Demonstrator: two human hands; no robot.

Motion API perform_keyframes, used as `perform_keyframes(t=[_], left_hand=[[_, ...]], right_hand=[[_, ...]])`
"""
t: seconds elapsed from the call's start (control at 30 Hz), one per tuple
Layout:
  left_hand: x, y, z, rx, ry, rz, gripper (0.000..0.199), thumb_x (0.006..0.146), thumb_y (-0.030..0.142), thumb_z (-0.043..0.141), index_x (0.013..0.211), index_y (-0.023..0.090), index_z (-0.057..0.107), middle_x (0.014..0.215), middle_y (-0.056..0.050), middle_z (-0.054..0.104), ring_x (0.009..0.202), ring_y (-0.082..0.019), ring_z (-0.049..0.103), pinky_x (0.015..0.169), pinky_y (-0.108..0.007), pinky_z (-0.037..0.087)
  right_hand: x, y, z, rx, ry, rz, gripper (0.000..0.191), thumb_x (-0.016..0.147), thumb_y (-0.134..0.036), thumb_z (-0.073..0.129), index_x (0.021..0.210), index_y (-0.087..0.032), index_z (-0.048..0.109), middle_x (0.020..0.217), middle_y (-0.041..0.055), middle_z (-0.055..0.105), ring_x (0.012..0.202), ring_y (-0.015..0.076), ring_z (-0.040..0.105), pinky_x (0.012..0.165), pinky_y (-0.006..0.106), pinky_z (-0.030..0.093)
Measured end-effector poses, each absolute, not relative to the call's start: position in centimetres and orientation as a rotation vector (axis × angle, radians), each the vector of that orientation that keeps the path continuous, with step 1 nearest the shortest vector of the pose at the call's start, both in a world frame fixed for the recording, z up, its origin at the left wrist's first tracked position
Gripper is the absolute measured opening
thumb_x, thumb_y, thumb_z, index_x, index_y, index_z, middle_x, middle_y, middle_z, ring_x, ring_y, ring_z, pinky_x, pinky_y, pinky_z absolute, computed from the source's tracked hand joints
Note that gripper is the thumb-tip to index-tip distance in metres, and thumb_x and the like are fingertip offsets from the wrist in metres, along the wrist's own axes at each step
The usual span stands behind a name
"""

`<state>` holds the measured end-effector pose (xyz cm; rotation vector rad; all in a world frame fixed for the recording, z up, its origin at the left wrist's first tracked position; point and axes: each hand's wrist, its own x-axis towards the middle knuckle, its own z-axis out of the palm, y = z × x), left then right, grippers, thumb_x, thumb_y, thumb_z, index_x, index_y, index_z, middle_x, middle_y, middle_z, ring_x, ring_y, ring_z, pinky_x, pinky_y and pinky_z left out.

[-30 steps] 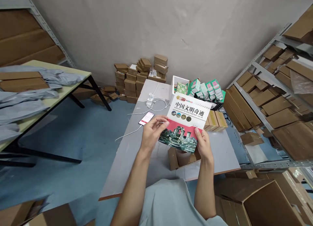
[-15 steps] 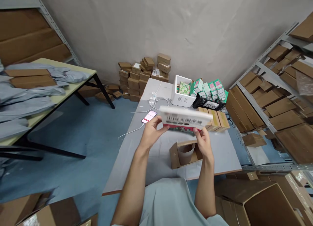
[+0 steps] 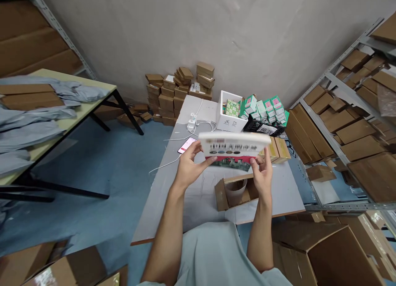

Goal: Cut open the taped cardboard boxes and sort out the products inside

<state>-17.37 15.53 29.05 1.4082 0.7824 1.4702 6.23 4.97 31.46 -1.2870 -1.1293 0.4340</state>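
Note:
My left hand [image 3: 192,164] and my right hand [image 3: 262,170] grip a thick white book [image 3: 232,147] by its two ends, above the table. Its cover has dark lettering, a row of small circles, a red band and a dark green picture; the print is blurred. Both thumbs press on the front, with the other fingers partly hidden behind. Below it, near my right hand, an open cardboard box [image 3: 220,195] lies on the table with a curled greyish sheet [image 3: 235,192] inside.
On the grey table [image 3: 167,195] are a phone [image 3: 187,145], a white charger [image 3: 192,121] with cables, a white bin [image 3: 230,123], a black crate [image 3: 262,128] of green-white boxes and tan boxes [image 3: 280,150]. Shelves stand right; a yellow table [image 3: 102,88] holds grey bags left.
The book's cover has tipped more toward me, showing more of the red band and picture. My right hand has moved slightly right and up. The view has shifted slightly.

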Motion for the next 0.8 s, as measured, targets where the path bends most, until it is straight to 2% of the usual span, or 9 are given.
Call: perform_keyframes(t=[0.07,0.13,0.27,0.33,0.4,0.5,0.6,0.7,0.8], left_hand=[[-17.2,15.8,28.6,1.393,0.768,1.422,0.077,0.079,0.049,0.101,0.147,0.025,0.076,0.099,-0.003,0.080,0.095,-0.022,0.076,0.102,-0.041,0.064],[-17.2,16.1,28.4,1.407,0.763,1.392,0.070,0.085,0.049,0.096,0.147,0.024,0.077,0.095,-0.002,0.077,0.089,-0.020,0.073,0.095,-0.037,0.064],[-17.9,16.4,28.6,1.363,0.722,1.322,0.046,0.093,0.049,0.079,0.126,0.019,0.088,0.101,-0.009,0.081,0.090,-0.023,0.074,0.085,-0.037,0.063],[-18.3,16.5,28.8,1.292,0.645,1.261,0.046,0.091,0.048,0.073,0.122,0.017,0.088,0.101,-0.010,0.083,0.088,-0.025,0.077,0.084,-0.039,0.064],[-18.4,16.5,28.9,1.255,0.646,1.200,0.048,0.086,0.046,0.077,0.121,0.015,0.086,0.095,-0.008,0.084,0.074,-0.023,0.076,0.078,-0.039,0.064],[-18.1,16.6,29.0,1.249,0.829,1.152,0.048,0.083,0.053,0.089,0.111,0.014,0.083,0.077,-0.004,0.079,0.052,-0.016,0.064,0.060,-0.032,0.056],[-17.5,16.8,28.7,1.239,0.970,1.145,0.056,0.083,0.070,0.089,0.094,0.016,0.081,0.068,-0.003,0.075,0.043,-0.012,0.054,0.049,-0.028,0.045],[-17.1,16.8,28.6,1.246,0.995,1.134,0.063,0.081,0.079,0.088,0.090,0.017,0.079,0.070,-0.005,0.077,0.042,-0.011,0.053,0.049,-0.028,0.044],[-17.0,16.7,28.7,1.233,0.983,1.130,0.075,0.085,0.089,0.079,0.094,0.015,0.079,0.077,-0.010,0.081,0.050,-0.017,0.066,0.059,-0.031,0.056]], right_hand=[[6.3,5.1,31.3,-1.297,-1.102,0.479,0.087,0.105,-0.059,0.073,0.179,-0.022,0.049,0.100,0.0033,0.083,0.095,0.0208,0.076,0.099,0.040,0.063],[6.4,5.1,31.2,-1.327,-1.087,0.562,0.082,0.103,-0.061,0.075,0.173,-0.021,0.059,0.105,0.0064,0.085,0.098,0.0232,0.076,0.096,0.041,0.064],[7.0,4.9,31.4,-1.439,-1.018,0.672,0.061,0.098,-0.065,0.079,0.138,-0.020,0.087,0.123,0.0127,0.088,0.115,0.0343,0.080,0.100,0.048,0.065],[7.3,4.8,31.6,-1.400,-0.992,0.725,0.055,0.098,-0.068,0.075,0.123,-0.021,0.090,0.119,0.0118,0.090,0.114,0.0355,0.082,0.102,0.049,0.066],[7.4,4.8,31.8,-1.322,-0.989,0.792,0.052,0.098,-0.070,0.074,0.110,-0.022,0.088,0.113,0.0115,0.091,0.108,0.0352,0.084,0.102,0.049,0.067],[7.2,5.2,31.9,-1.330,-0.971,0.853,0.051,0.092,-0.073,0.083,0.097,-0.022,0.081,0.103,0.0126,0.091,0.078,0.0300,0.084,0.083,0.044,0.069],[7.0,5.7,31.6,-1.452,-0.926,0.843,0.063,0.085,-0.084,0.085,0.084,-0.021,0.075,0.090,0.0121,0.090,0.043,0.0160,0.062,0.051,0.032,0.055],[6.9,6.0,31.3,-1.510,-0.926,0.826,0.069,0.085,-0.090,0.081,0.077,-0.022,0.071,0.085,0.0112,0.088,0.035,0.0090,0.043,0.041,0.029,0.040],[7.2,5.7,31.3,-1.501,-0.950,0.805,0.070,0.090,-0.091,0.075,0.082,-0.022,0.074,0.092,0.0120,0.090,0.039,0.0103,0.046,0.045,0.031,0.045]])
